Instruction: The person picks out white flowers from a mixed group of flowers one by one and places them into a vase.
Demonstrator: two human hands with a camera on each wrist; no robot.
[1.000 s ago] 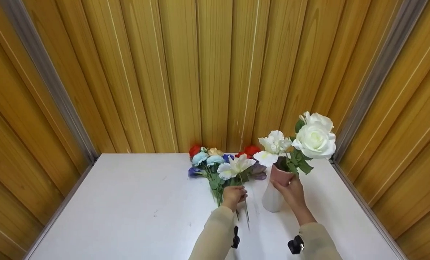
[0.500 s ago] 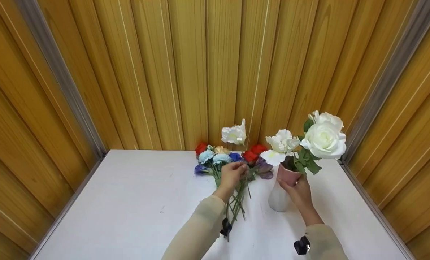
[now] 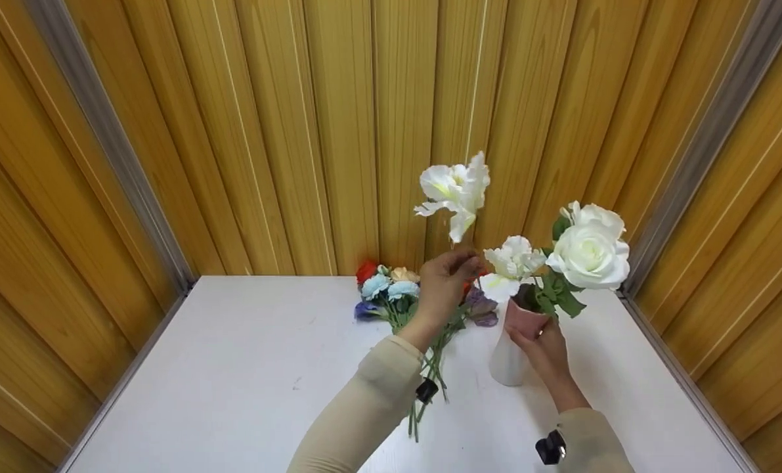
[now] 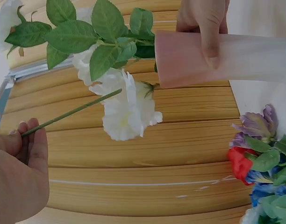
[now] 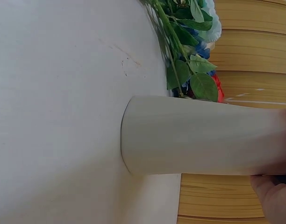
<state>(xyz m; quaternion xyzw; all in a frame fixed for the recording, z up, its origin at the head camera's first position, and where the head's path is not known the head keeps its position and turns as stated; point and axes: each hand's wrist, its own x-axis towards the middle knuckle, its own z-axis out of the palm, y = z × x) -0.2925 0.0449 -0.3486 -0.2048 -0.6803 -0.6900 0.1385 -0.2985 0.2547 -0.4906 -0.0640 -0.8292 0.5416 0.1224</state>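
My left hand (image 3: 444, 282) pinches the green stem (image 4: 73, 112) of a white iris (image 3: 456, 190), which is raised above the tabletop flowers. In the left wrist view, the free end of that stem points toward the vase mouth and overlaps another white iris (image 4: 126, 109). My right hand (image 3: 545, 348) grips the pink upper part of a white-bodied vase (image 3: 507, 361), with the thumb across its front. The vase stands upright on the table, holding white roses (image 3: 587, 253) with green leaves and one white iris. Its base (image 5: 133, 135) shows in the right wrist view.
A bunch of flowers lies left of the vase, with light blue blooms (image 3: 389, 288), a red bloom (image 3: 366, 270) and purple ones (image 3: 481, 307). Their stems (image 3: 417, 414) reach toward the front of the white table (image 3: 246, 381). Wood-panelled walls (image 3: 338, 131) enclose the table.
The left hand has lifted the white iris up off the bunch, away from me and slightly right, turning the bloom upright. The right hand keeps its grip on the vase.
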